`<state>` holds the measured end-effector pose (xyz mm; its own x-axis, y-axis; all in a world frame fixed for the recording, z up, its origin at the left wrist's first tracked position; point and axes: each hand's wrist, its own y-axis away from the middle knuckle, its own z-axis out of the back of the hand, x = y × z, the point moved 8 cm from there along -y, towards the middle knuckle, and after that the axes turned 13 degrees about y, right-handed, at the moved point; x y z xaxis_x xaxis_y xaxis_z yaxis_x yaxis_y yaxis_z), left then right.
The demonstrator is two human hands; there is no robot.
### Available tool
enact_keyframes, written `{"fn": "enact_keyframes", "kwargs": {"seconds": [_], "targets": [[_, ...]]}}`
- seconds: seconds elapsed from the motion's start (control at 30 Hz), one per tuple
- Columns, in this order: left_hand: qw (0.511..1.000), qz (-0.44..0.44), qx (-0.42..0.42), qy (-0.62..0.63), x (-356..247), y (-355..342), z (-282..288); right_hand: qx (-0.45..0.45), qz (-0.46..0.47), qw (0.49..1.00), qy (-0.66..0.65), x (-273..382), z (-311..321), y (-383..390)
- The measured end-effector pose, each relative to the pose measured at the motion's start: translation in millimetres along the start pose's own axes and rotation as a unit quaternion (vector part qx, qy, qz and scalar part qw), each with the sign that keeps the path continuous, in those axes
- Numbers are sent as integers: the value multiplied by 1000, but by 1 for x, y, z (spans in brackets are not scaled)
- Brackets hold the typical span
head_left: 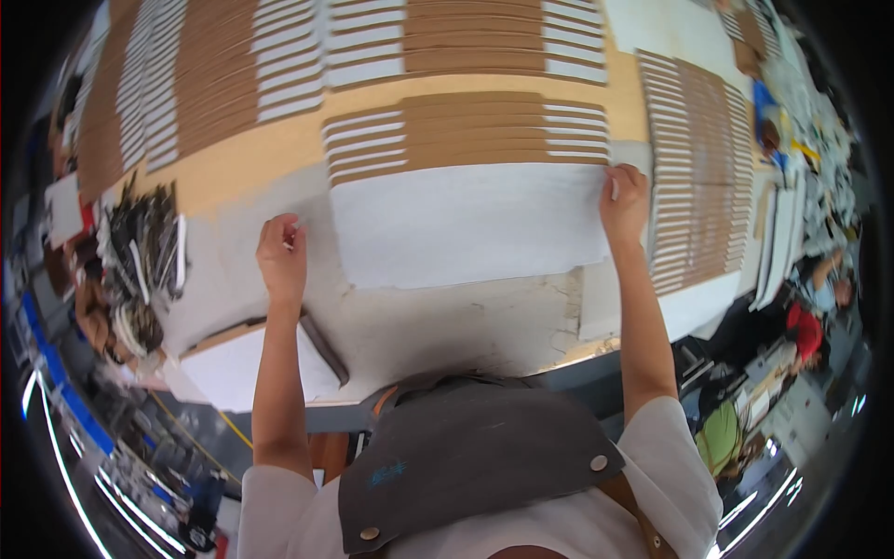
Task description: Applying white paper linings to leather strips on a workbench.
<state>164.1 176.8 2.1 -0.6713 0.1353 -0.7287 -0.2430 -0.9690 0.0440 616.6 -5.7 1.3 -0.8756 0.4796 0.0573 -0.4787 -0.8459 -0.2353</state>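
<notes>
A worker in a dark apron (466, 456), seen from above, stands at a table w/ a white sheet (466, 228) lying flat between both hands. The sheet, approx. rectangular w/ small notches near its lower corners, has a plain pale face and sits at the near end of a brown-and-white row (475, 130), its overlapping pieces brown in the ctr. and striped white at both ends. The right hand (624, 191), fingers bent, is at the sheet's upper right corner; can't tell if it's gripping. The left hand (282, 247) is off the sheet's left side, fingers curled in narrow (can't tell if anything's in them).

The table (428, 335) has a grayish, stained surface near the worker and a tan stretch farther off. More striped rows lie at the far side (470, 37), upper left (214, 84) and right (698, 168). A heap of dark and pale strips (144, 233) sits at left; another white sheet, the lower-left one (265, 363), lies near the table's front edge. In the bkgd., a person in red (805, 326) and a person in green (722, 438) at right; a blue rail (70, 382) and bright ceiling lights (60, 447) at left.
</notes>
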Motion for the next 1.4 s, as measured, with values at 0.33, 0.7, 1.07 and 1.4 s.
{"fn": "enact_keyframes", "kwargs": {"seconds": [0.33,0.7,1.07,1.4], "targets": [[982,-89,69,-154,32,120,70,170,172,913,-328,249,12,69],[975,-175,121,-69,29,131,106,250,391,801,-379,449,32,168],[939,152,269,-155,168,120,252,462,20,786,-411,348,27,149],[885,173,180,394,12,47,18,294,-307,774,-470,36,15,77]]}}
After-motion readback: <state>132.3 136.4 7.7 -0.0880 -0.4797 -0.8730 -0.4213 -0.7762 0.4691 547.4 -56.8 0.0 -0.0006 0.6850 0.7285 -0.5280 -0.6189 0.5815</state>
